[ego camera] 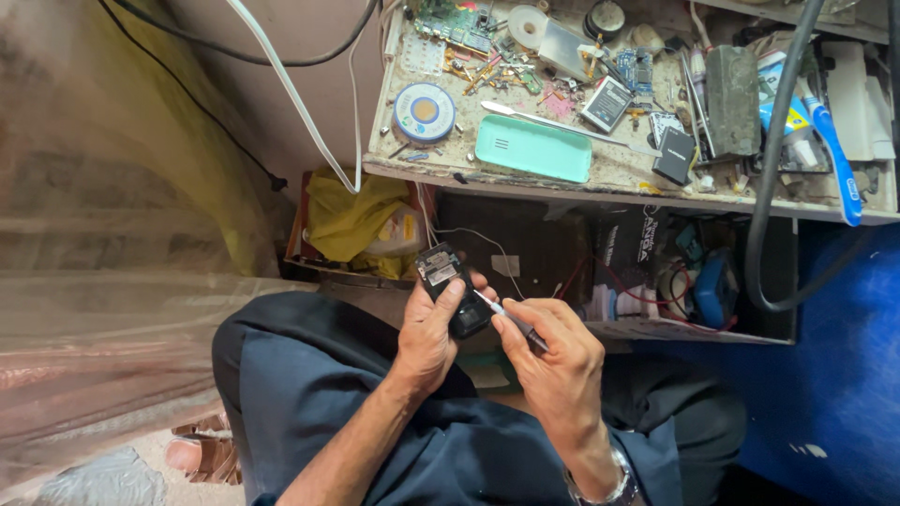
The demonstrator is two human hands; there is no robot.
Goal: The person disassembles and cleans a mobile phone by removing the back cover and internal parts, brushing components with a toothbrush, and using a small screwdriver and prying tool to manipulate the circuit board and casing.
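Small black mobile phone [450, 286] with its back cover off sits in the left hand [427, 339], held above the lap of the person in dark blue clothing, below the front edge of the cluttered table [600, 183]. The left fingers [448, 298] are curled closed around the phone's body, thumb lying across its exposed back, so the phone is gripped firmly and tilted toward the face.

Just to its right, a thin screwdriver with a white shaft and dark handle [511, 320] is pinched in the right hand [553, 361]; those fingers are closed tight on the handle, and the tip touches or nearly touches the phone's lower right edge. I cannot tell whether the tip is seated in a screw.

Judging from this, the step in hand is working a screw or seam at the phone's back with the tool. The next move calls for a steady left grip and fine pressure along the tool's axis, since a slip could scratch the board.

On the table above lie a round spool of solder wire [425, 111], a mint green phone cover [532, 148], a flat black battery [675, 155] and, far right, a blue toothbrush [834, 155].
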